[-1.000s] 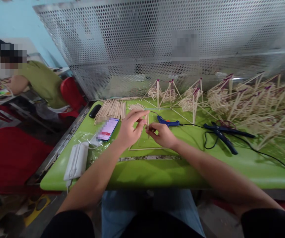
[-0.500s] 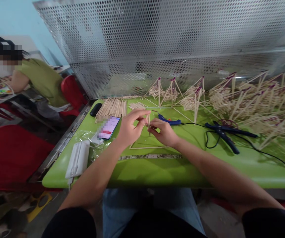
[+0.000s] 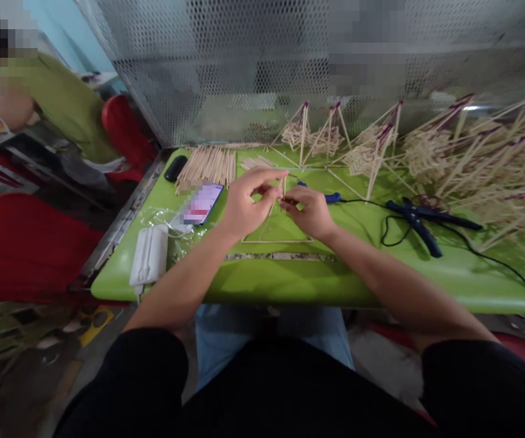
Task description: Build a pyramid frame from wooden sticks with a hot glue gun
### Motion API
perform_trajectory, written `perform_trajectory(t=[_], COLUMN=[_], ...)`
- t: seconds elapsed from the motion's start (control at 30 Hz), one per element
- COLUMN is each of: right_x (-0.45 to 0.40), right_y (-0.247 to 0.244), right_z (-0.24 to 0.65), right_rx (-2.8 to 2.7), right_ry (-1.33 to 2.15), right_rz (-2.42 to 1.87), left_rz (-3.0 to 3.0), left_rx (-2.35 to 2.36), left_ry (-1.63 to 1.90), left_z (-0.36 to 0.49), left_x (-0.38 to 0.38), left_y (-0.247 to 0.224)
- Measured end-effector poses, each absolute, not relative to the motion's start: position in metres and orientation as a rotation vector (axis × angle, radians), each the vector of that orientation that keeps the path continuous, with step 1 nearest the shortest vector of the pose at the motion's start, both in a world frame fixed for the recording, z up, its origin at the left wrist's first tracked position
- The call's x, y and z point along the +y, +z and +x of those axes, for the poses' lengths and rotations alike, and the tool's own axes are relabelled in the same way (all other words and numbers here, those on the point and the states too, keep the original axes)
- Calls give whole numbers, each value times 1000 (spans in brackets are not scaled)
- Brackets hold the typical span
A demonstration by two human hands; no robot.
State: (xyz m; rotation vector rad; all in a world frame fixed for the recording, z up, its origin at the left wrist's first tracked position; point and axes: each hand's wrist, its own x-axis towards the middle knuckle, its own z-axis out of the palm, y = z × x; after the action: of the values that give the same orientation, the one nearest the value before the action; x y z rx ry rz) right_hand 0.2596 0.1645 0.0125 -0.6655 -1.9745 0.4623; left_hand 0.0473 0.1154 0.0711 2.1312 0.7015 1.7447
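Over the middle of the green table [image 3: 244, 291], my left hand [image 3: 252, 204] pinches thin wooden sticks [image 3: 283, 184] near their upper ends. My right hand [image 3: 306, 210] touches the same sticks from the right, its fingers curled round them. Below both hands lies a thin stick frame [image 3: 275, 242], its front edge parallel to the table edge. Just behind my right hand is a blue tool [image 3: 333, 198] with a black cable, partly hidden by the hand. A bundle of loose sticks [image 3: 210, 165] rests at the back left.
Many stick structures with purple tips [image 3: 372, 146] fill the back right. Black pliers-like tools [image 3: 412, 219] lie right. A phone [image 3: 204, 204], white power bank [image 3: 149, 255] and black mouse [image 3: 176, 168] are left. A metal mesh panel [image 3: 225, 79] stands behind; a person [image 3: 56, 103] sits far left.
The view has tilted down, so the table appears higher. Both hands remain together at the sticks, with my right hand now covering more of the blue tool.
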Motion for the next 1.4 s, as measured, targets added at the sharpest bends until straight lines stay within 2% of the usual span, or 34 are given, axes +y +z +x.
perform_trajectory(t=[0.47,0.7,0.83,1.03,1.2,1.4], right_x=[163,150,138,115,94,87], right_y=[14,32,42,43,52,66], right_z=[257,256,257,249,240,244], right_rx=[-1918,-1932,-1910,-1817,-1872,-2008], right_ry=[488,427,394,637,610,621], right_rz=[-749,-674,-671,-613,-717,-733], left_rz=[2117,1991,1894,1629,1397,1314], left_rx=[812,1167,1023,761,750,785], left_ry=[1775,1631,1858,2007,1813,1641], left_z=[49,50,54,65,77,70], left_x=[120,114,112,120,101,68], left_y=[65,62,63,63,65,99])
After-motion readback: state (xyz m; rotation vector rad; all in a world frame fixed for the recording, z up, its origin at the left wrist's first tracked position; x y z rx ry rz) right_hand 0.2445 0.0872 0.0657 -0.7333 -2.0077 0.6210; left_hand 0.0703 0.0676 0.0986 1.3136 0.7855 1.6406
